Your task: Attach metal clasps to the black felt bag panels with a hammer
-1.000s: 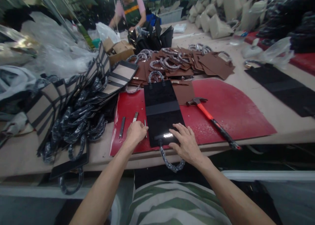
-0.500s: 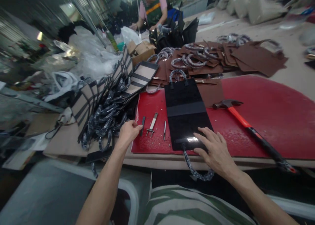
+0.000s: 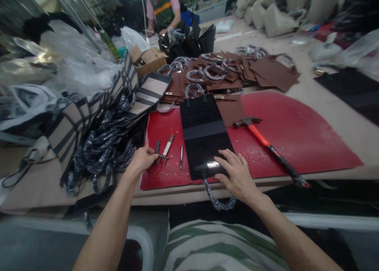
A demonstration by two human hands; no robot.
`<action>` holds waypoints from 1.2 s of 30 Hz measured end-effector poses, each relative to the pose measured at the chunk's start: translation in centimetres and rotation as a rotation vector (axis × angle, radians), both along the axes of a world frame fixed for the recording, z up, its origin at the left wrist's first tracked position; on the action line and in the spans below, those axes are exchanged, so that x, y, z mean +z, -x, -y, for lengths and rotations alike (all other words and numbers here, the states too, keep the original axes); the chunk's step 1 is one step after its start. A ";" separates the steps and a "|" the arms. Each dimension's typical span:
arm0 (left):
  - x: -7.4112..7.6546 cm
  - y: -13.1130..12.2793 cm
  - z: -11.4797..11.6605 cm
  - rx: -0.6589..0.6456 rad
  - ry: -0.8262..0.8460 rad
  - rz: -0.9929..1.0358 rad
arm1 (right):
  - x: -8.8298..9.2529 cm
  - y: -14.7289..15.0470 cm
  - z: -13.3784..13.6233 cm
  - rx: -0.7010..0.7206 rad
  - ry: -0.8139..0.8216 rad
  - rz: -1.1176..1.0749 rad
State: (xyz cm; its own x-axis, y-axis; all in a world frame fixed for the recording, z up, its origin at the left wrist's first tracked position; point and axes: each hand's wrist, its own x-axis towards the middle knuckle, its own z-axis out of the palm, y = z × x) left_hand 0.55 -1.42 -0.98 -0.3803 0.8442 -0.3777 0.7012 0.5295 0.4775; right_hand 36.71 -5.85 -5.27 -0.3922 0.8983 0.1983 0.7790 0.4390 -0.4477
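Observation:
My left hand [image 3: 145, 158] is closed in a pinch at the left of the red board [image 3: 296, 132], by a small dark tool [image 3: 157, 147] and a metal pronged tool [image 3: 168, 145]; what its fingertips grip is too small to make out. A thin metal rod [image 3: 181, 157] lies to the right of these. My right hand [image 3: 237, 174], fingers spread, rests at the lower right of a flat black bag piece [image 3: 204, 132], beside its shiny metal plate [image 3: 212, 164]. The wrapped handle [image 3: 217, 202] hangs over the table's front edge.
A hammer [image 3: 263, 140] with an orange and black handle lies right of the bag piece. Striped panels [image 3: 151, 90] with wrapped handles pile up at left, brown pieces [image 3: 266, 71] behind. A person [image 3: 166, 10] works across the table.
The view has turned right, so things appear further left. My left hand has come nearer the pronged tool. My right hand stays at the bag piece.

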 end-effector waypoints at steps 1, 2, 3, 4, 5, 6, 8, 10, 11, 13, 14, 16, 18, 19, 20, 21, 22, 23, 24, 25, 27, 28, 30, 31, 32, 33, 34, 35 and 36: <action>0.0 0.0 -0.2 -0.034 0.017 -0.058 | 0.2 0.0 0.1 -0.001 0.014 -0.001; 0.0 -0.1 -0.3 -0.074 0.046 -0.124 | 0.4 0.0 0.1 0.000 0.028 0.001; 0.0 -0.2 -0.5 -0.110 0.078 -0.187 | 0.5 0.0 0.2 0.001 0.039 0.006; 0.0 -0.3 -0.7 -0.137 0.108 -0.233 | 0.7 -0.1 0.2 0.001 0.047 0.014; 0.1 -0.4 -0.8 -0.147 0.129 -0.250 | 0.8 -0.2 0.3 -0.002 0.052 0.023; 0.1 -0.5 -0.8 -0.138 0.138 -0.247 | 0.9 -0.3 0.4 -0.005 0.054 0.032; 0.2 -0.5 -0.6 -0.084 0.123 -0.176 | 1.0 -0.6 0.5 -0.018 0.054 0.042; 0.3 -0.4 0.0 -0.004 0.075 0.002 | 1.0 -0.8 0.8 -0.033 0.052 0.043; 0.4 -0.3 0.4 0.048 0.031 0.129 | 1.0 -0.9 1.0 -0.040 0.049 0.042; 0.7 -0.4 1.5 0.155 -0.094 0.422 | 0.9 -0.9 1.4 -0.055 0.038 0.037; 0.9 -0.7 2.1 0.200 -0.163 0.562 | 0.8 -0.9 1.6 -0.061 0.030 0.033; 1.4 -1.9 3.2 0.248 -0.277 0.799 | 0.8 -0.9 2.1 -0.071 0.017 0.026; 1.7 -3.9 4.1 0.248 -0.340 0.996 | 0.7 -0.8 2.5 -0.076 0.008 0.026; 1.8 -5.2 4.5 0.243 -0.359 1.081 | 0.7 -0.7 2.7 -0.077 0.004 0.028; 1.7 -6.6 4.7 0.243 -0.375 1.158 | 0.6 -0.7 2.8 -0.078 0.001 0.032; 1.5 -7.9 4.9 0.251 -0.394 1.221 | 0.5 -0.7 3.0 -0.079 -0.002 0.035; 1.3 -9.2 5.1 0.265 -0.416 1.267 | 0.5 -0.7 3.1 -0.081 -0.005 0.038; 0.9 -10.5 5.3 0.279 -0.440 1.295 | 0.4 -0.7 3.3 -0.084 -0.007 0.037; 0.4 -11.5 5.4 0.287 -0.463 1.302 | 0.3 -0.7 3.5 -0.090 -0.009 0.034; -0.1 -12.4 5.5 0.282 -0.485 1.290 | 0.2 -0.6 3.7 -0.098 -0.011 0.024; -1.1 -13.6 5.8 0.228 -0.520 1.213 | 0.2 -0.5 4.2 -0.128 -0.030 -0.026; -1.5 -14.0 6.0 0.179 -0.530 1.155 | 0.3 -0.5 4.5 -0.155 -0.050 -0.073; -2.1 -14.3 6.4 0.073 -0.532 1.027 | 0.4 -0.4 5.3 -0.242 -0.101 -0.216; -2.3 -14.3 6.6 0.029 -0.531 0.964 | 0.4 -0.4 5.8 -0.308 -0.119 -0.305; -2.5 -14.3 6.8 -0.005 -0.529 0.906 | 0.3 -0.4 6.4 -0.393 -0.113 -0.400; -2.6 -14.2 6.9 -0.032 -0.531 0.855 | 0.2 -0.5 7.0 -0.497 -0.072 -0.504; -2.6 -14.2 7.1 -0.054 -0.535 0.811 | 0.0 -0.6 7.5 -0.618 0.003 -0.624; -2.7 -14.2 7.2 -0.074 -0.538 0.776 | -0.3 -0.8 8.0 -0.740 0.113 -0.762; -2.8 -14.2 7.3 -0.092 -0.540 0.749 | -0.7 -0.9 8.4 -0.836 0.254 -0.922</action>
